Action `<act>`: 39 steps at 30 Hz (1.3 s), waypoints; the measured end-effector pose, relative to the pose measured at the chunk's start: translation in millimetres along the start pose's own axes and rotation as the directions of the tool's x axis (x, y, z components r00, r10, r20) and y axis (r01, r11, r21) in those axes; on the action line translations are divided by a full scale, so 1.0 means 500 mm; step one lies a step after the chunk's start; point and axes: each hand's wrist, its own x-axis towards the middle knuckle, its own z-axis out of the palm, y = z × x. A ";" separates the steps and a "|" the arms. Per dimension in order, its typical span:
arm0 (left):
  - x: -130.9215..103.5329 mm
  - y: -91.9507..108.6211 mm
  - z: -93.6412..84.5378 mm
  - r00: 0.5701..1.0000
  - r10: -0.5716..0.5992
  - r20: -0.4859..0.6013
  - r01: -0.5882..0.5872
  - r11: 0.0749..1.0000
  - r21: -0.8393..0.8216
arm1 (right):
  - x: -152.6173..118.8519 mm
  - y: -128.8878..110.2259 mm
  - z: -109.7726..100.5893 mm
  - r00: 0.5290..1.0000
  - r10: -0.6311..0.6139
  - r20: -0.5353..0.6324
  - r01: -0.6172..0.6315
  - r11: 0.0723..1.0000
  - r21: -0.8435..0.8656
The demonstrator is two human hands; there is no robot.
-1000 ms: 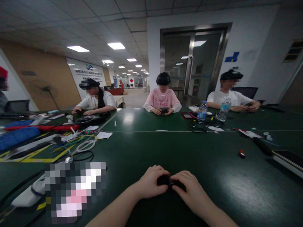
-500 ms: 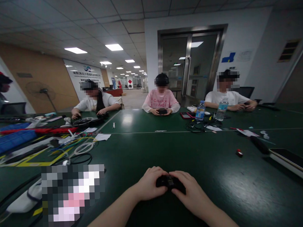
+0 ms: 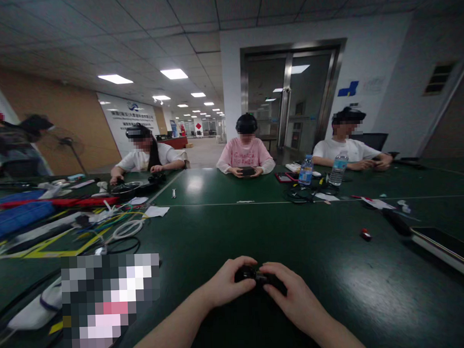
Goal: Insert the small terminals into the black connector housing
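Note:
Near the front middle of the dark green table (image 3: 203, 236), both hands grip a small black object (image 3: 260, 278). My left hand (image 3: 225, 283) curls its thumb and fingers around the left end. The right end is between the thumb and bent fingers of my right hand (image 3: 294, 292). A narrow, lighter grey middle section shows between the two hands. Fingers cover much of the object, so its exact kind is unclear.
A power strip (image 3: 35, 310), cables (image 3: 128, 228) and a blue tray (image 3: 20, 222) lie left. At right are a small red item (image 3: 365, 234) and a flat black-topped device (image 3: 447, 248). Water bottles (image 3: 305, 171) stand across the table, where several people sit.
The black object has turned slightly in my hands, and its lighter middle section shows more. My fingers have shifted a little. At far left, a standing person has moved into fuller view.

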 end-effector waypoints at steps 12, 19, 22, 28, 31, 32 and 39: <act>-0.003 0.008 0.005 0.999 0.037 0.004 -0.037 0.996 -0.086 | 0.000 -0.006 -0.005 0.999 -0.036 0.038 0.035 0.999 0.020; -0.003 0.032 0.013 0.996 0.048 0.072 -0.051 0.998 0.040 | -0.001 -0.008 -0.010 0.999 -0.034 0.033 0.033 0.999 0.040; -0.002 0.043 0.013 0.996 0.023 0.083 -0.028 0.998 0.062 | -0.002 -0.012 -0.011 0.998 -0.050 0.037 0.048 0.998 0.048; 0.000 0.040 0.012 0.997 0.004 0.082 0.001 0.998 -0.066 | -0.003 -0.013 -0.009 0.998 -0.027 0.055 0.024 0.999 0.049; 0.001 0.031 0.016 0.999 0.029 0.034 -0.025 0.993 -0.115 | -0.002 -0.011 -0.007 0.999 -0.030 0.025 0.029 0.997 0.067; 0.002 0.027 0.018 0.999 0.042 0.012 -0.040 0.991 -0.126 | -0.001 -0.011 -0.008 1.000 -0.029 0.009 0.028 0.996 0.079; 0.002 0.017 0.019 1.000 -0.002 -0.016 -0.001 0.983 -0.182 | 0.006 -0.010 -0.009 0.992 0.116 0.042 -0.123 0.961 0.249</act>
